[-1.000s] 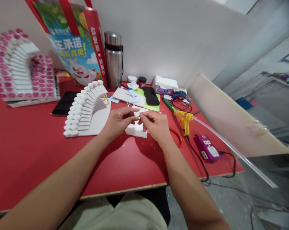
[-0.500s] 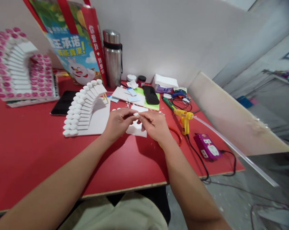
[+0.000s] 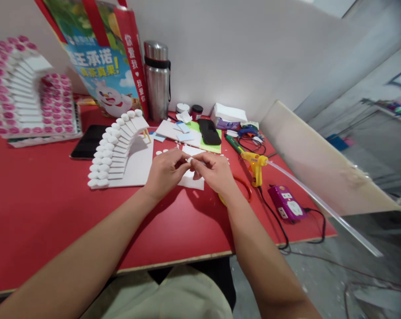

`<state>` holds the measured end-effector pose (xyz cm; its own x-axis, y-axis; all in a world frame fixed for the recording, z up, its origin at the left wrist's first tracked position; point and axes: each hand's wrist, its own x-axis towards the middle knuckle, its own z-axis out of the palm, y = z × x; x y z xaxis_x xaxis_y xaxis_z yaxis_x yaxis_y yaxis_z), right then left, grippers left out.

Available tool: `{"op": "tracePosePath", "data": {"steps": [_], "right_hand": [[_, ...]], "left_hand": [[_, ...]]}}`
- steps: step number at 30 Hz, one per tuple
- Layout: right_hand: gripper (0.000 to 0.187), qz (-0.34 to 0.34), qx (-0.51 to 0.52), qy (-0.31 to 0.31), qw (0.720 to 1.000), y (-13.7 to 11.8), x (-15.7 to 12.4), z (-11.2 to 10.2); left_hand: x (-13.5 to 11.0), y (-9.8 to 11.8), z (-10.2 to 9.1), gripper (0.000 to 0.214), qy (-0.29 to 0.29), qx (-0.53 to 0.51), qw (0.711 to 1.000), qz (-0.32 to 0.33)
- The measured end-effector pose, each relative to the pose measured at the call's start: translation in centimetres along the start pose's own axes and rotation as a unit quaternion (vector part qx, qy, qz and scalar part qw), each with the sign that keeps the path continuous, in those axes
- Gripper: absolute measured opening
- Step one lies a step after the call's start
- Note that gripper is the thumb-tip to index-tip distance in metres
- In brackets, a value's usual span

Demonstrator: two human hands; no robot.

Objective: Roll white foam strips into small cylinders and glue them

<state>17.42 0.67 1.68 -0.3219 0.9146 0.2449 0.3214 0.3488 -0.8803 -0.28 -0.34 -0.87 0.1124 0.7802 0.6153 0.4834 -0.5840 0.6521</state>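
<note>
Between the fingertips of both hands is a small white piece [image 3: 189, 160], mostly covered by the fingers. My left hand [image 3: 167, 170] pinches it from the left, and my right hand [image 3: 213, 170] pinches it from the right. Beneath them lies a white sheet [image 3: 195, 182], with a few small white pieces [image 3: 159, 153] partly hidden behind my left hand. To the left stands a curved white model staircase [image 3: 121, 150] on a white base, its outer side lined with white oval pieces [image 3: 102, 161].
A yellow glue gun [image 3: 255, 164] with a long clear stick and a purple power socket [image 3: 287, 204] sit at right. Behind are a steel flask [image 3: 157, 82], a printed bag [image 3: 110, 66], a black phone [image 3: 210, 131] and a pink-decorated staircase model [image 3: 17, 88]. A dark tablet [image 3: 89, 141] lies at left.
My fingertips have closed further around the small white piece, so less of it shows. My right hand's fingers have curled in a little. The models and tools stay in place.
</note>
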Motion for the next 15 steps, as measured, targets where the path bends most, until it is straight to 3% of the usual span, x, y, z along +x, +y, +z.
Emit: {"op": "tracePosePath", "data": {"steps": [5,9,15], "right_hand": [[0.023,0.028,0.039,-0.041,0.998,0.3,0.09,-0.25],[0.024,0.026,0.043,-0.026,0.998,0.58,0.23,-0.12],[0.034,0.071,0.16,-0.028,0.984,0.7,0.75,-0.61]], "left_hand": [[-0.04,0.01,0.05,0.014,-0.014,-0.012,1.0,-0.014],[0.26,0.04,-0.02,0.012,-0.022,-0.018,0.999,-0.027],[0.91,-0.37,-0.16,0.023,-0.065,-0.135,0.986,-0.067]]}}
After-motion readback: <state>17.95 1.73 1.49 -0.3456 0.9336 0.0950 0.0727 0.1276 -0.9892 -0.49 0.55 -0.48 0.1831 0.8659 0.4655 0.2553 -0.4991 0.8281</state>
